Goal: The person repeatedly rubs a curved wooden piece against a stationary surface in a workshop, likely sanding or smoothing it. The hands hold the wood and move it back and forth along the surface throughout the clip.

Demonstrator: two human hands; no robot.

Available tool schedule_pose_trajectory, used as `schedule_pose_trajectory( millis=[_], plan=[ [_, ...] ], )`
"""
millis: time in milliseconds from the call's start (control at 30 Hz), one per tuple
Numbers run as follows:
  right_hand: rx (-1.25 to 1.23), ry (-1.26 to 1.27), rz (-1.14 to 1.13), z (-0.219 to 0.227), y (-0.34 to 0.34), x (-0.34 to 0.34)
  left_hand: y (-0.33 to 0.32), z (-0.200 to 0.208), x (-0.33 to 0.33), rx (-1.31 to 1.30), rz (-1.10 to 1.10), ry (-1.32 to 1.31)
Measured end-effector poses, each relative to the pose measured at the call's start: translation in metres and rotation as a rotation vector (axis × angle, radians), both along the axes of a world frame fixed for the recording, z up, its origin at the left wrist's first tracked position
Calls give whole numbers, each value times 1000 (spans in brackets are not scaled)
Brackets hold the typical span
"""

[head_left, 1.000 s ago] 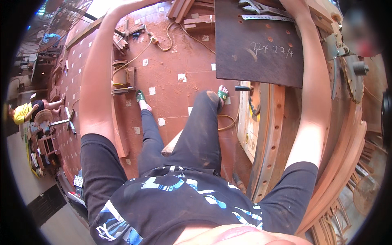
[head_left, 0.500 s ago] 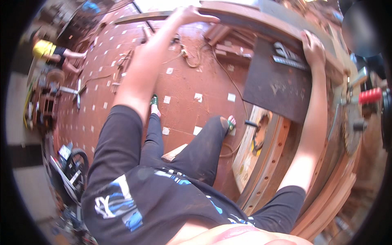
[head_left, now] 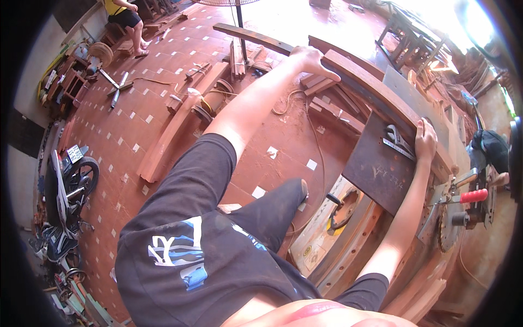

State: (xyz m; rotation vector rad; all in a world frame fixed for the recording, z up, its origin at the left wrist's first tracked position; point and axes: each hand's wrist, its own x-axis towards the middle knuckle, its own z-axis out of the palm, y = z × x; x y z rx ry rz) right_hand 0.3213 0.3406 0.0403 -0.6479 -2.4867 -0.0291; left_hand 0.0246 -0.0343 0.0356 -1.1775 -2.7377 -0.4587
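Observation:
A long reddish-brown wooden plank (head_left: pixel 376 90) lies slantwise across a machine table, along a dark bar (head_left: pixel 250 37) that reaches out to the left. My left hand (head_left: pixel 311 59) is wrapped over the plank's far left end, thumb stretched along the near side; its other fingers are partly hidden. Nearer the plank's right end, my right hand (head_left: pixel 426 141) grips it with the fingers over its top. Beside that wrist, a grey metal fitting (head_left: pixel 400 140) sits on a dark metal plate (head_left: pixel 376 171).
A toothed circular saw blade (head_left: pixel 448 231) stands at the right, below a red-handled toggle clamp (head_left: pixel 473 195). Timber (head_left: pixel 177 131) and cords lie on the tiled floor. A motorbike (head_left: pixel 68 191) stands at the left; a person in a yellow top (head_left: pixel 117 8) is farther off.
My view has tilted up and turned, so hands, plank and machine appear lower and farther right. Both hands remain on the plank. More of the bright far floor shows.

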Motion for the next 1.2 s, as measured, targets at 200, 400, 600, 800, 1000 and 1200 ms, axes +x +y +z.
schedule_pose_trajectory(
  millis=[200,400,600,800,1000,1200],
  plan=[
    [-39,-9,48,3,-26,27,-30,-5,30,-4,3,64],
    [-72,-3,34,-1,-59,77,-57,-19,72,43,-33,143],
    [-59,32,49,-2,-116,126,-108,-26,121,122,-56,158],
    [-57,26,47,3,-167,169,-142,-47,158,318,-84,294],
    [-101,15,23,8,-227,219,-190,-41,214,281,-105,224],
    [-83,-9,41,9,-265,254,-230,-36,253,288,-126,250]
  ],
)
